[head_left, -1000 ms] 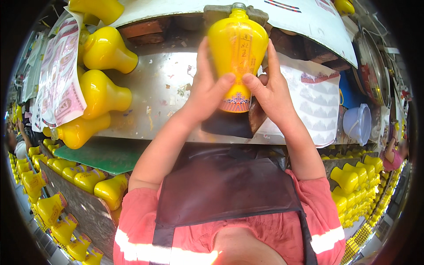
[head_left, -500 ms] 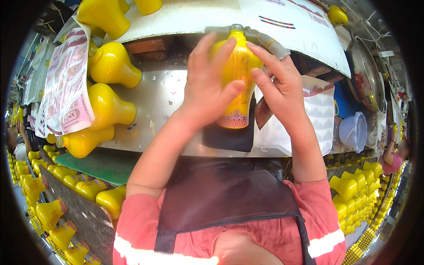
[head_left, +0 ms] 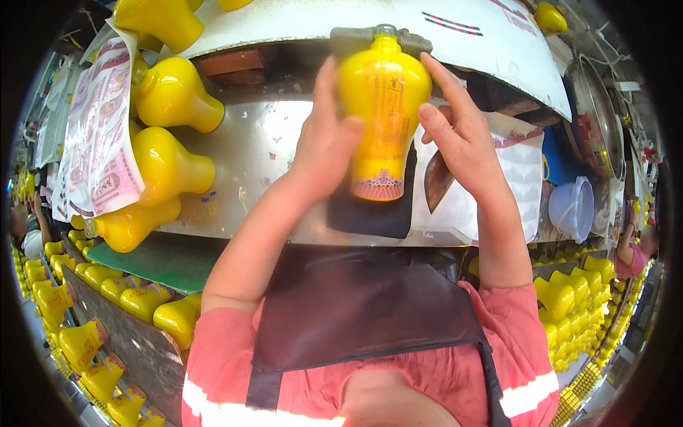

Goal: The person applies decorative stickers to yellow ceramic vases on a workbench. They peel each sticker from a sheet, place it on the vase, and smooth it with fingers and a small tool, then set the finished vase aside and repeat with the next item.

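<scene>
A glossy yellow bottle (head_left: 388, 92) with a clear threaded neck lies on its back in front of me, its neck away from me. Printed decoration runs down its front, with a blue and red pattern round the base. Its neck rests on a grey ribbed roll, and its base is over a black pad (head_left: 370, 219). My left hand (head_left: 324, 135) is open along the bottle's left side, fingers stretched out. My right hand (head_left: 462, 135) has thumb and index finger extended at the right side. Its other fingers curl over a brown wedge-shaped piece (head_left: 437, 181), their grip partly hidden.
Several yellow bottles (head_left: 171, 167) lie at the left beside printed transfer sheets (head_left: 99, 142). A white board (head_left: 526, 67) spans the far side. At the right are a white sheet (head_left: 523, 171) and a pale bucket (head_left: 571, 210). Rows of yellow bottles (head_left: 558, 295) flank me.
My hands have spread from over the bottle's front to its two sides, uncovering its print. The brown wedge has shifted right with my right hand. My view has shifted slightly.
</scene>
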A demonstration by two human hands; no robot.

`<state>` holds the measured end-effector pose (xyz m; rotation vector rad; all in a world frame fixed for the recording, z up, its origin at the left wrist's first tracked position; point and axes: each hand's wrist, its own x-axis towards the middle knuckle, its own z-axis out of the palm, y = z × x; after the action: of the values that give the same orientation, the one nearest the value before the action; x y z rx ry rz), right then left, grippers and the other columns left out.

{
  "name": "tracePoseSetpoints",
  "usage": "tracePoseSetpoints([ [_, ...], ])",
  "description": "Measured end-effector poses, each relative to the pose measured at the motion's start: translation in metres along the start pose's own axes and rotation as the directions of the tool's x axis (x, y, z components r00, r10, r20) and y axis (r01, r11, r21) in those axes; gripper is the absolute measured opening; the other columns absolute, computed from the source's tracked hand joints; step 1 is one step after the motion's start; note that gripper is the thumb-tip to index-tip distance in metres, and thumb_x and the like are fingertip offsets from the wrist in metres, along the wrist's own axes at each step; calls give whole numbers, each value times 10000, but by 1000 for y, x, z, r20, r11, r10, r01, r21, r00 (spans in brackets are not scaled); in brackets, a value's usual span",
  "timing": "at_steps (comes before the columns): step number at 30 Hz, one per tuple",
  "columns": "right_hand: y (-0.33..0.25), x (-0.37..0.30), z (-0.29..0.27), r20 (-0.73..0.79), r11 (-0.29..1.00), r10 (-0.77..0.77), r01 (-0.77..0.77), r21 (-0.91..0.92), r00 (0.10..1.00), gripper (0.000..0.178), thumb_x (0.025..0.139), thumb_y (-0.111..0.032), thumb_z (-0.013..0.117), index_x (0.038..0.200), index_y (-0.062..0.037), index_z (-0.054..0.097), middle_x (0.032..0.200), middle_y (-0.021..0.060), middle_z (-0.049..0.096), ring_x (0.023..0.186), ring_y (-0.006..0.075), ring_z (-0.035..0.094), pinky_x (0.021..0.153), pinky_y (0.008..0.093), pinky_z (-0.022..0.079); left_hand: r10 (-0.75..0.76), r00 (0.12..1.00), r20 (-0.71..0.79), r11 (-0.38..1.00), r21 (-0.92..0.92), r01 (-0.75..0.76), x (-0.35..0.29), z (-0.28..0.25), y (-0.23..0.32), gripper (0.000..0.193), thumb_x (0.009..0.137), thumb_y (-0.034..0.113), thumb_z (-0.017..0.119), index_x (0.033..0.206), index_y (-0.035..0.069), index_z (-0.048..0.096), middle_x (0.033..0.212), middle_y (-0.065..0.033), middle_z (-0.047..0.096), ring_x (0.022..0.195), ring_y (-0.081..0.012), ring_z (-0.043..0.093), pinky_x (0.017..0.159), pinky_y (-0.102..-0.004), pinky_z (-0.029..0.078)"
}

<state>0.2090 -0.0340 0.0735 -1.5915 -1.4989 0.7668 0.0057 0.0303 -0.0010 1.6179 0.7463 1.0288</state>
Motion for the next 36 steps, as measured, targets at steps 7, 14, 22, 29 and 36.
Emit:
tracePoseSetpoints([
  [7, 18, -29, 24, 64, 975, 156, -164, 148, 986, 974, 910, -219, 706, 1651, -28, 104, 1328, 217, 620, 734, 156, 645, 710, 293, 536, 32, 999, 6, 983, 182, -33, -22, 13, -11, 1044, 972, 545, 584, 1616, -56, 22, 1636, -314, 219, 1524, -444, 263, 1241, -457, 236],
  [14, 18, -28, 31, 8, 991, 89, -89, 96, 996, 1002, 890, -243, 724, 1640, 7, 108, 1510, 251, 501, 755, 171, 664, 711, 304, 554, 16, 1000, 24, 1000, 23, -16, -21, 11, -15, 990, 989, 452, 601, 1619, -49, 26, 1650, -305, 182, 1542, -434, 216, 1258, -461, 192],
  [22, 24, -30, 30, 27, 989, 114, -116, 92, 993, 1002, 896, -254, 722, 1650, -24, 103, 1273, 219, 639, 744, 169, 659, 689, 303, 538, 19, 999, 41, 999, -29, -18, -21, 10, -18, 977, 1007, 475, 581, 1625, -34, 21, 1660, -283, 180, 1552, -402, 203, 1261, -450, 176],
  [29, 28, -30, 29, 31, 977, 136, -139, 160, 990, 945, 948, -274, 686, 1653, -36, 103, 791, 87, 660, 660, 137, 619, 618, 281, 490, 0, 1000, 18, 995, -100, 2, -21, 12, -18, 953, 1009, 449, 616, 1630, 36, 24, 1632, -228, 233, 1510, -343, 279, 1238, -439, 231],
  [36, 30, -28, 34, 18, 977, 123, -124, 174, 992, 921, 962, -290, 676, 1654, -44, 119, 818, 98, 666, 673, 132, 618, 629, 275, 495, 12, 999, 35, 1000, 8, -13, -20, 11, -20, 928, 1019, 367, 644, 1639, 125, -3, 1590, -181, 277, 1442, -305, 370, 1191, -441, 317],
])
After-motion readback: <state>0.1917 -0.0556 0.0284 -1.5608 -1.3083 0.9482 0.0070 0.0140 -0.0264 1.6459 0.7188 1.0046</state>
